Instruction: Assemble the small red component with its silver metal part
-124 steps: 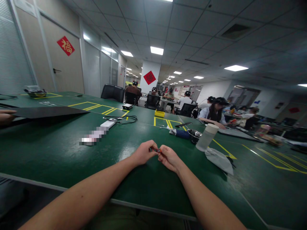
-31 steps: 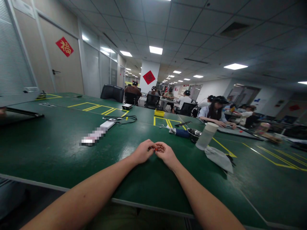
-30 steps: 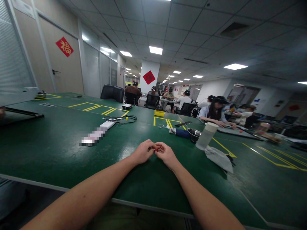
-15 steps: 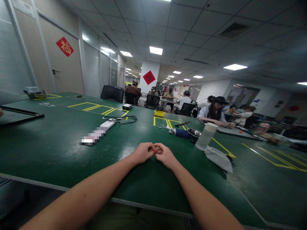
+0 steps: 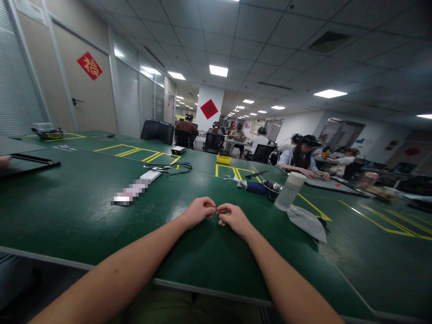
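My left hand (image 5: pixel 200 212) and my right hand (image 5: pixel 234 219) meet nearly fingertip to fingertip above the green table (image 5: pixel 141 238). Thumb and fingers of the left are pinched together. The right is pinched too, its other fingers curled under. Whatever sits between the fingertips is tiny and mostly hidden by them, so I cannot name it. Both forearms rest across the table's near edge.
To the right stand a translucent bottle (image 5: pixel 290 191), a metal bowl (image 5: pixel 272 191) and a grey cloth pouch (image 5: pixel 307 222). A white power strip (image 5: pixel 151 175) with a black cable lies left. Farther back is a yellow box (image 5: pixel 223 159). A person (image 5: pixel 300 157) sits across at right.
Between the fingers a small orange-red thing showed earlier; it is no longer visible. The left hand has risen slightly, and a narrow gap has formed between the two hands.
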`<state>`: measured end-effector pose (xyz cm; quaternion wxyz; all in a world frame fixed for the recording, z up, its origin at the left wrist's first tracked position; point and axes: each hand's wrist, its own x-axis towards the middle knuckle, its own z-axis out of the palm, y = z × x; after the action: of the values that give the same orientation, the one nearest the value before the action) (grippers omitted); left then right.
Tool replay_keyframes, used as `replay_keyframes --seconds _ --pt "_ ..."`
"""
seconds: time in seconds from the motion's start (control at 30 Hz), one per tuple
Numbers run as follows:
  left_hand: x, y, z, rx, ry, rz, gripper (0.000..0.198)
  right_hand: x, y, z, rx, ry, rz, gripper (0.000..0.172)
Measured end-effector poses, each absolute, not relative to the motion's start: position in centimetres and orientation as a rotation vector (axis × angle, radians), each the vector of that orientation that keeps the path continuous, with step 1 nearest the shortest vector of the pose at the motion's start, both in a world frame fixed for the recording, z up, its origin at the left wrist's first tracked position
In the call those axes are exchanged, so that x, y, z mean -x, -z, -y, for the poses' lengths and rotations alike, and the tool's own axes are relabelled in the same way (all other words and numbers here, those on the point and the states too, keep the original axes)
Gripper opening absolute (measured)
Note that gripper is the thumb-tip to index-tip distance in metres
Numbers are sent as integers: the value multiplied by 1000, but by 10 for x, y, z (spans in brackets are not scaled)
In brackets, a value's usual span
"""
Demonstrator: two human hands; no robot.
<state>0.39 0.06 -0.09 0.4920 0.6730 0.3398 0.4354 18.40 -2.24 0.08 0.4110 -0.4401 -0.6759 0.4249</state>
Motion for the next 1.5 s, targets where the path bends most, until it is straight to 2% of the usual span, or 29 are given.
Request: replay_keyframes --seconds 0.17,0.37,0.67,0.87,1.3,1.5 --pt "-5 2 -2 -1382 -1020 -761 17 -185 2 23 1065 -1295 1503 32" --pt "-6 2 -1 -1277 -956 -770 12 -190 1 23 1029 -1466 1364 15" --pt "-6 -5 5 -1139 -876 -743 19 -193 0 22 932 -1556 1353 24" --pt "-5 0 5 -1229 -884 -726 15 -191 2 22 985 -1468 1387 31" --pt "-6 -2 5 -1268 -939 -719 12 -190 1 23 925 -1453 1373 22" --pt "-6 3 -1 -1169 -964 -681 10 -192 0 22 948 -1405 1391 24"
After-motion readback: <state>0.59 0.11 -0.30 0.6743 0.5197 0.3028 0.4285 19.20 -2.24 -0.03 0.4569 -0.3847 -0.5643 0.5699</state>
